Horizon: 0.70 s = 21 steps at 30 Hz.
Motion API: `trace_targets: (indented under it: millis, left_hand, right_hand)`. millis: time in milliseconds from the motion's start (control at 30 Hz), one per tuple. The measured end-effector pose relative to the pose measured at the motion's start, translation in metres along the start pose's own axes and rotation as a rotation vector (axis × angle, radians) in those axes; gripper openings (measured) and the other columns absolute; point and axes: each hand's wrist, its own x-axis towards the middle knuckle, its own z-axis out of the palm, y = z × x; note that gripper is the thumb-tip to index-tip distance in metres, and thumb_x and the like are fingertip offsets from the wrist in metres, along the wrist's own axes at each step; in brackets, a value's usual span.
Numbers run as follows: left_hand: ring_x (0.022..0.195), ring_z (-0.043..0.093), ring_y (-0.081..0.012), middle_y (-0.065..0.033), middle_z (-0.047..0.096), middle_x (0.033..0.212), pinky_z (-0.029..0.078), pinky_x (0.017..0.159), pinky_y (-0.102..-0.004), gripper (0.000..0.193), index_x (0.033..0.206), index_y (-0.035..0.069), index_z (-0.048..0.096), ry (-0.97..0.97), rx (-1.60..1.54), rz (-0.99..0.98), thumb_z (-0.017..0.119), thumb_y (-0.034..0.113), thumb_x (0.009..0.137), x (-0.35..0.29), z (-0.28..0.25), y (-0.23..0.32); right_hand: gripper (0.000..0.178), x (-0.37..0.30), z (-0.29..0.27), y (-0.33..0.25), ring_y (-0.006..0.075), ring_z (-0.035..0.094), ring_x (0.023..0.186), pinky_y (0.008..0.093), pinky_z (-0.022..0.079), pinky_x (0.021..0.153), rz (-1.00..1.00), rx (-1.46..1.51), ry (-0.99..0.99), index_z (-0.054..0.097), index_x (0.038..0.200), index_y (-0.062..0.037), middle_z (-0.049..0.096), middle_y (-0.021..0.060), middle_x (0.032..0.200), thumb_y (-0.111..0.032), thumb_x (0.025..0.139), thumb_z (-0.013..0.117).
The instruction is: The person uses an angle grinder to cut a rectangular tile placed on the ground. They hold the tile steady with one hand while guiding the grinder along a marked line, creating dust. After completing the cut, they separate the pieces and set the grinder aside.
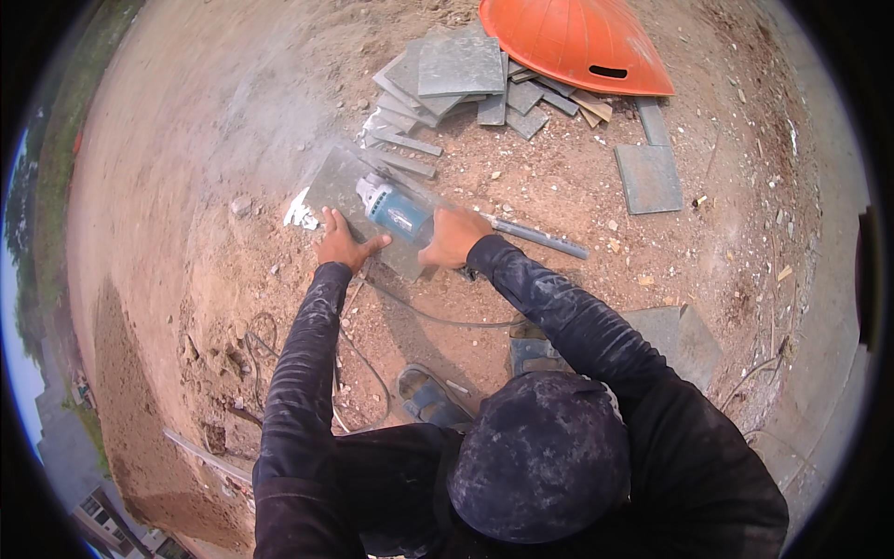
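My right hand (453, 237) grips the rear body of a teal and silver angle grinder (399, 212). The grinder lies low over a grey stone tile (328, 182), and its disc cannot be made out. Pale dust streams away from it toward the far left. With thumb and fingers spread, my left hand (345, 244) presses on the tile's near left edge. A grey metal tube or bar (540, 238) lies on the ground to the right, its left end passing behind my right hand.
Beyond the tile, several grey tiles (459, 67) are heaped beside an upturned orange tub (577, 42). Another tile (649, 179) lies at the right. A cable (438, 320) loops near my sandals (430, 396). A dusty dark cap (540, 456) hides part of the near ground.
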Motion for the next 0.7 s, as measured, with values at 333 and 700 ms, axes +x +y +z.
trace_targets:
  millis: [333,700]
  left_hand:
    - [0.135,0.041,-0.0362,-0.0233,0.009,0.158,0.022,0.113,-0.0578,0.14,0.149,-0.007,0.012,-0.02,0.005,-0.049,0.068,0.082,0.056,0.001,0.001,-0.001]
    - [0.14,0.033,-0.0361,-0.0256,0.011,0.157,0.026,0.112,-0.0538,0.138,0.148,-0.008,0.017,0.008,-0.051,-0.026,0.07,0.081,0.057,0.003,0.005,-0.004]
  right_hand:
    - [0.065,-0.009,-0.004,0.003,0.0376,0.066,0.095,0.0418,0.053,0.083,-0.001,0.021,-0.019,0.062,0.104,0.0067,0.066,0.0256,0.101,-0.04,0.061,0.075]
    - [0.061,-0.006,-0.003,0.004,0.0359,0.067,0.095,0.0423,0.055,0.083,0.01,-0.007,-0.019,0.067,0.103,0.0022,0.069,0.0217,0.101,-0.04,0.061,0.075]
